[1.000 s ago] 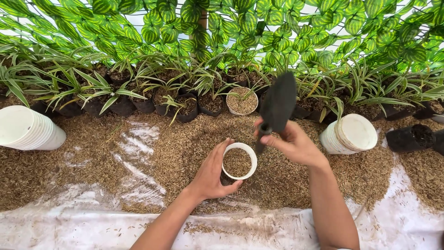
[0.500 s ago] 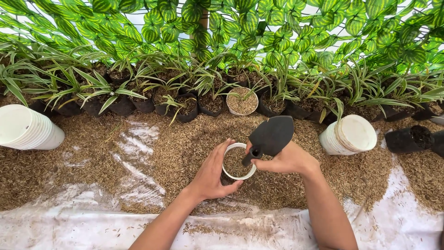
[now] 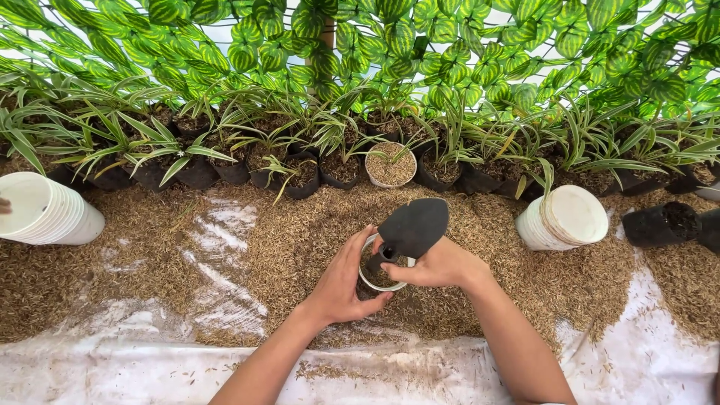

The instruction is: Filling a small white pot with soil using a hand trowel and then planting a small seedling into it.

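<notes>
From the head view, the left hand (image 3: 341, 281) curls half open around the near side of a small round white plastic pot (image 3: 381, 264) filled with brown husks, thumb on its rim, steadying it on the husk-strewn ground (image 3: 247, 247). The right hand (image 3: 439, 266) is clenched on the handle of a black plastic trowel (image 3: 409, 227), whose blade tilts upward just above the pot.

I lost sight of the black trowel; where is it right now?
In the head view, the black trowel sits centre frame, gripped by the right hand over the white pot, which the left hand steadies.
</notes>
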